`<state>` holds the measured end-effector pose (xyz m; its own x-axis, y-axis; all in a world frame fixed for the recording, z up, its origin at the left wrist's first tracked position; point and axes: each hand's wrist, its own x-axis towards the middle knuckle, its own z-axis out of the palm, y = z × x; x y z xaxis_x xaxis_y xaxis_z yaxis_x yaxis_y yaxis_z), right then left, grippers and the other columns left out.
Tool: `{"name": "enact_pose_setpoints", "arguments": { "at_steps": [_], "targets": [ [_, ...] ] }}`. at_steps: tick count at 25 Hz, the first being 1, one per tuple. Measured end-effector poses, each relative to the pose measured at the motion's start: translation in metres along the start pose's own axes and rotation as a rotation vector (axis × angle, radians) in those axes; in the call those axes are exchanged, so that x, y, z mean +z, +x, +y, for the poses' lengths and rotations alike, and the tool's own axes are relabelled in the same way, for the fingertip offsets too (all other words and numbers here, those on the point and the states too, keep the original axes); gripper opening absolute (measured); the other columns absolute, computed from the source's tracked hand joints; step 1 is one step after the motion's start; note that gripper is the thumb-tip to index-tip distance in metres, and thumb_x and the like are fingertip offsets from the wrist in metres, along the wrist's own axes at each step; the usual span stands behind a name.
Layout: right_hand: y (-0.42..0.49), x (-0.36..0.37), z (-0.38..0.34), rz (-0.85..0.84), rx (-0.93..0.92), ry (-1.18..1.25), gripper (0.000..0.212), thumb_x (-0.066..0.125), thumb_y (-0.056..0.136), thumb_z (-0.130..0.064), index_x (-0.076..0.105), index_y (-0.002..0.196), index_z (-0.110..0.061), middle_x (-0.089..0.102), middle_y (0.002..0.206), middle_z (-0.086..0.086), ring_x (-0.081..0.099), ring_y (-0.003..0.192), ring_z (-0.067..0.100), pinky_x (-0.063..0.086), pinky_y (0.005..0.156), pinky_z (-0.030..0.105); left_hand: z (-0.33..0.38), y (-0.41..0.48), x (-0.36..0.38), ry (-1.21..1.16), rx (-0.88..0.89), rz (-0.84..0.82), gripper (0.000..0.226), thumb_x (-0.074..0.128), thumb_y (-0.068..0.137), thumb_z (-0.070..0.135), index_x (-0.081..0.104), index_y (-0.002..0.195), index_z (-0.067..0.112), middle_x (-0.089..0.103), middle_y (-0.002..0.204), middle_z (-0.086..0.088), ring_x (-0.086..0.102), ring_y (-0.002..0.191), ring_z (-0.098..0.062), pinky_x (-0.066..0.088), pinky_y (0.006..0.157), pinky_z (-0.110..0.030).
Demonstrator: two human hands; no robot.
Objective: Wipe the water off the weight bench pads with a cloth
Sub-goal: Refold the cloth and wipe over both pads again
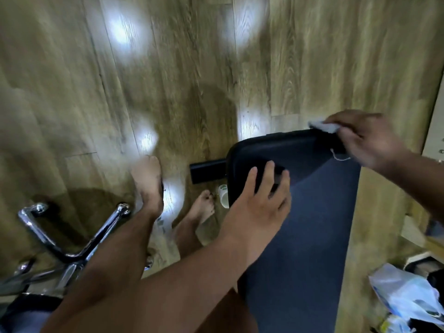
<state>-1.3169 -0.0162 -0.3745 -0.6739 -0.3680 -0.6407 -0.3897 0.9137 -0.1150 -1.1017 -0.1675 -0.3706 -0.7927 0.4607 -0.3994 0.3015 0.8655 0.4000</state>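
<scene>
A dark blue-black bench pad (302,212) runs from the bottom middle up to its rounded far end right of centre. My left hand (259,200) lies flat on the pad's left edge near that end, fingers spread and straight. My right hand (360,138) grips a small white cloth (324,126) and presses it on the pad's far right corner; a loose thread hangs from the cloth. The picture is motion-blurred, so no water shows on the pad.
A black bench foot bar (206,173) sticks out left of the pad on the wooden floor. A white cup (223,195) lies by my bare feet (149,186). A chrome chair base (72,236) stands at lower left. Plastic bags (406,294) lie at lower right.
</scene>
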Motion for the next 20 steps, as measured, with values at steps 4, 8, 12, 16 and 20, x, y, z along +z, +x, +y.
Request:
{"name": "enact_pose_setpoints", "arguments": {
  "at_steps": [4,8,12,16,20],
  "targets": [
    [0.002,0.039,-0.091,-0.108,-0.33,0.149,0.05,0.028,0.09,-0.044,0.068,0.112,-0.021,0.068,0.113,0.001,0.061,0.104,0.02,0.048,0.087,0.033,0.014,0.021,-0.001,0.113,-0.041,-0.093,0.056,0.038,0.1,0.011,0.016,0.15,-0.004,0.003,0.154,-0.037,0.004,0.135,-0.066,0.014,0.104,-0.076],
    [0.017,0.048,-0.097,-0.12,-0.5,0.064,0.042,0.032,0.09,-0.036,0.065,0.113,-0.023,0.066,0.111,0.003,0.06,0.101,0.026,0.048,0.08,0.033,0.016,0.026,0.018,0.115,-0.116,-0.02,0.048,0.032,0.095,0.009,0.047,0.14,0.004,0.032,0.148,-0.033,0.031,0.131,-0.06,0.031,0.101,-0.071],
    [-0.004,0.013,0.037,0.139,0.046,0.226,0.035,0.04,0.092,-0.026,0.069,0.11,-0.02,0.07,0.106,0.008,0.065,0.097,0.029,0.053,0.084,0.042,0.025,0.027,0.038,0.187,-0.159,0.023,0.04,0.052,0.088,0.009,0.053,0.128,0.003,0.024,0.148,-0.037,0.02,0.131,-0.066,0.025,0.101,-0.076],
    [-0.005,0.033,0.007,0.175,-0.043,0.174,0.046,0.033,0.084,-0.028,0.068,0.114,-0.022,0.068,0.116,0.006,0.06,0.108,0.03,0.046,0.093,0.038,0.027,0.025,0.036,0.158,-0.187,0.01,0.046,0.048,0.089,0.004,0.039,0.134,0.0,0.013,0.151,-0.04,0.008,0.133,-0.069,0.021,0.103,-0.078],
    [-0.006,0.042,-0.031,0.036,-0.357,0.104,0.052,0.03,0.083,-0.032,0.06,0.125,-0.023,0.062,0.125,0.001,0.055,0.113,0.028,0.04,0.101,0.041,0.028,0.028,0.027,0.143,-0.19,-0.048,0.039,0.03,0.092,-0.003,0.047,0.127,0.0,0.027,0.147,-0.041,0.022,0.13,-0.069,0.031,0.098,-0.075]
  ]
}}
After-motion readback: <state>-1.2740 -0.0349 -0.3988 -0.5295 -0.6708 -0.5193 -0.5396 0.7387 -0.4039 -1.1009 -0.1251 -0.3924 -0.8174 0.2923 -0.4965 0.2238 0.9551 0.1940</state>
